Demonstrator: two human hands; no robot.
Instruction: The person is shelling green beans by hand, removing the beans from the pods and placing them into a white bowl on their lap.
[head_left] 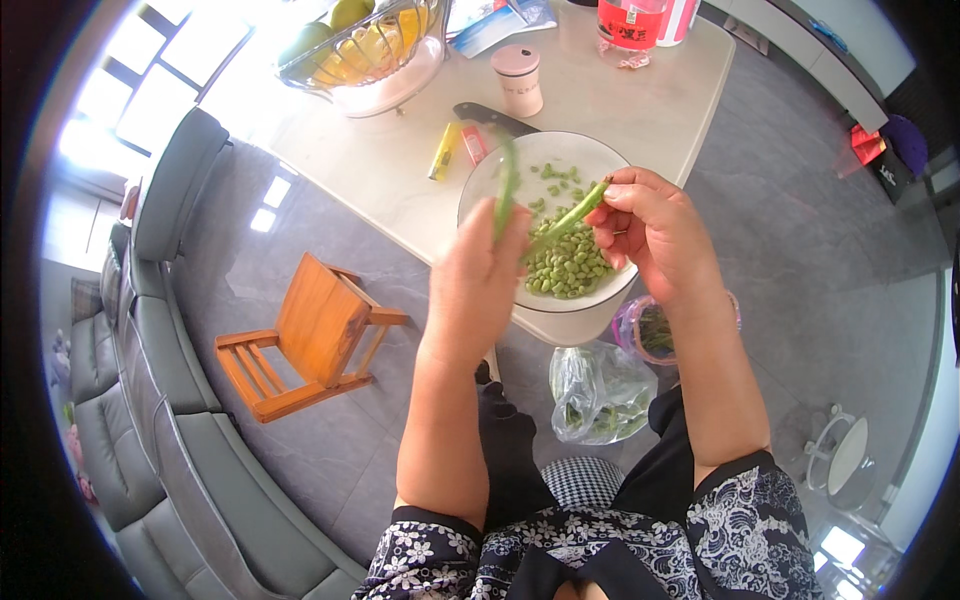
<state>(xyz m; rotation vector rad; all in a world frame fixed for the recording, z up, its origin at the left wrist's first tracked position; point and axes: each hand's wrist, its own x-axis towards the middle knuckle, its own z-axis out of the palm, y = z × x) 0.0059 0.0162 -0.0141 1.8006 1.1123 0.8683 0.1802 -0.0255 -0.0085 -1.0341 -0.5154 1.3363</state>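
Observation:
A white round plate (pixel 612 292) with a dark rim stands at the table's near edge, shelled green beans (pixel 568 262) heaped in its near part. Above it, my right hand (pixel 655 225) pinches the tip of a long green bean pod (pixel 572 217), which slants down toward my left hand. My left hand (pixel 472 280) is smeared by motion over the plate's left rim. A blurred green pod strip (pixel 507 180) sticks up from its fingers. Whether the left fingers also touch the slanting pod is unclear.
Behind the plate lie a dark knife (pixel 495 118), a yellow lighter-like stick (pixel 443 152) and a pink cup (pixel 517 80). A wire fruit basket (pixel 365 50) stands far left. Below are a clear bag of greens (pixel 600 395), a purple-rimmed bin (pixel 655 330) and a wooden chair (pixel 320 325).

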